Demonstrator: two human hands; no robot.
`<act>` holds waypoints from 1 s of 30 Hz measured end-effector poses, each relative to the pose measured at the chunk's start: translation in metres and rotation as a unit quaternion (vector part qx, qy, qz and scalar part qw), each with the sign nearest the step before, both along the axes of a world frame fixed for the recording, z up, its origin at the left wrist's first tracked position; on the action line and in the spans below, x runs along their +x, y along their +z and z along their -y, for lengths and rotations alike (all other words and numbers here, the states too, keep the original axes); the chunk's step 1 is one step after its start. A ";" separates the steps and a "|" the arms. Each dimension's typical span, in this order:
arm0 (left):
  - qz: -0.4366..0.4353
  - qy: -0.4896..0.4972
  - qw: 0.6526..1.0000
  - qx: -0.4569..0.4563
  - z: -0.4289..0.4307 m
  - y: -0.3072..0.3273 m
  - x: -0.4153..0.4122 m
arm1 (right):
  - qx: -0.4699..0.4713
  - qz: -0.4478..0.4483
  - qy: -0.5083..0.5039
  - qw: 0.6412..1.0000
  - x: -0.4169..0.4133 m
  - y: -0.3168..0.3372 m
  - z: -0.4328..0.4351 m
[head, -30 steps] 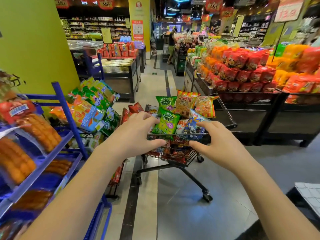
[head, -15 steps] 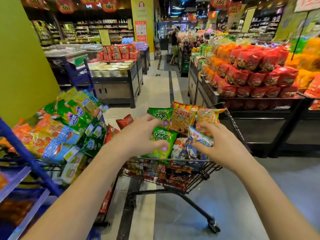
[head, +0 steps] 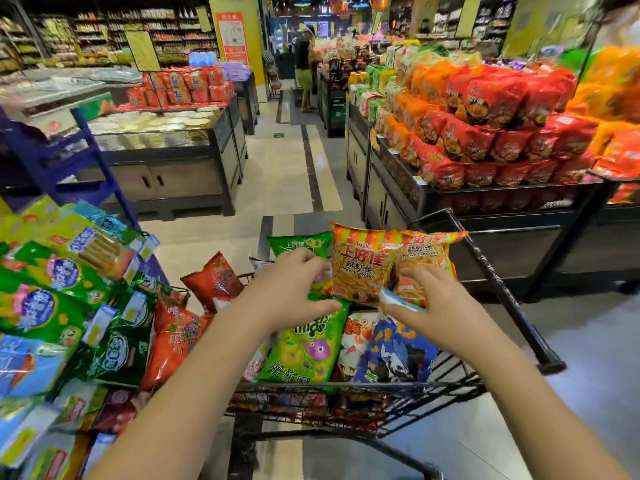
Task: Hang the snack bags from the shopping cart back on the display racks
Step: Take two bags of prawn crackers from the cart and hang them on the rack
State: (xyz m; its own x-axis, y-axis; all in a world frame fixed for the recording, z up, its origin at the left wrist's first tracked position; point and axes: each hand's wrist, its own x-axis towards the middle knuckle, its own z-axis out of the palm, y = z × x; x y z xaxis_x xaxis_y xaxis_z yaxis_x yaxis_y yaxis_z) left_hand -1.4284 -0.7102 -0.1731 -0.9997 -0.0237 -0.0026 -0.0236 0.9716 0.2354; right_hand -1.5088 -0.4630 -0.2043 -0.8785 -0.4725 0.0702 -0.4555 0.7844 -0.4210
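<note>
Snack bags [head: 360, 268], glossy foil packs in green, orange and blue, stand upright in the black wire shopping cart [head: 460, 379], near centre. The crowded hanging rack of green and blue foil packs [head: 62, 306] is just to its left. Step in hand, I'd say: picking a bag to lift out. Best done by taking only the sealed top strip, one bag per hand, and pulling straight up so neighbours don't spill.

Right hand [head: 440, 310]: thumb & forefinger pinch the pale top edge of the blue cartoon-print bag [head: 394, 358], other fingers loosely bent.

Left hand [head: 287, 289]: fingers half curled over the far green bag [head: 294, 242]. Thumb lies across the top of the near green onion-ring bag [head: 304, 351]. Can't tell if it actually grips.
</note>
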 end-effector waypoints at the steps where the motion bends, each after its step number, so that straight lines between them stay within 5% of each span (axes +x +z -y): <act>1: 0.004 -0.007 1.000 0.002 0.008 -0.003 -0.013 | 0.002 0.006 -0.006 1.000 -0.010 -0.002 0.007; 13: 0.076 -0.044 0.995 0.050 0.042 -0.047 -0.121 | -0.004 0.047 -0.077 0.996 -0.084 -0.028 0.025; 24: 0.144 0.076 0.941 0.297 0.040 -0.117 -0.197 | -0.014 0.070 -0.111 0.991 -0.128 -0.044 -0.007; 30: 0.156 0.073 0.922 0.348 0.033 -0.141 -0.223 | -0.013 0.081 -0.120 0.989 -0.140 -0.050 -0.023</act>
